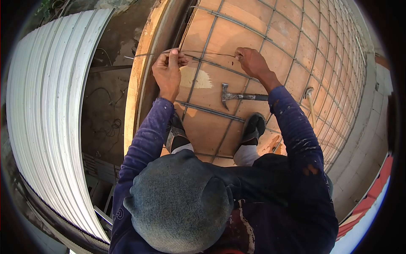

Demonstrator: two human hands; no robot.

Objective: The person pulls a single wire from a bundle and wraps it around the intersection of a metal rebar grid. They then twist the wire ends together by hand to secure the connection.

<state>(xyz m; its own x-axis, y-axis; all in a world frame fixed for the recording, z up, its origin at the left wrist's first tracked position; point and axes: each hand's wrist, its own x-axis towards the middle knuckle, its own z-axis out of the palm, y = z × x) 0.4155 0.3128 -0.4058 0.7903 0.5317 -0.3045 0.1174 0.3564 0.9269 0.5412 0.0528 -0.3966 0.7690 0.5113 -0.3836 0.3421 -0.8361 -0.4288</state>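
A thin wire [207, 52] runs between my two hands above a grid of steel bars. My left hand [168, 73], at the wooden edge, pinches it between thumb and fingers. Part of the wire carries on leftward past this hand, over the edge board. Farther right, my right hand [251, 63] is closed with its fingertips on the other end. Below it, a claw hammer [249, 97] with a dark grip lies on the plywood, its handle end hidden by my right sleeve. The nearest rebar [211, 111] crosses in front of my feet.
Plywood [211, 137] under the bar grid carries both my shoes. A second hammer [311, 106] with a wooden handle lies at the right. Beyond the edge board [134, 93] there is a drop to lower ground, with corrugated metal sheeting [46, 97] at the far left.
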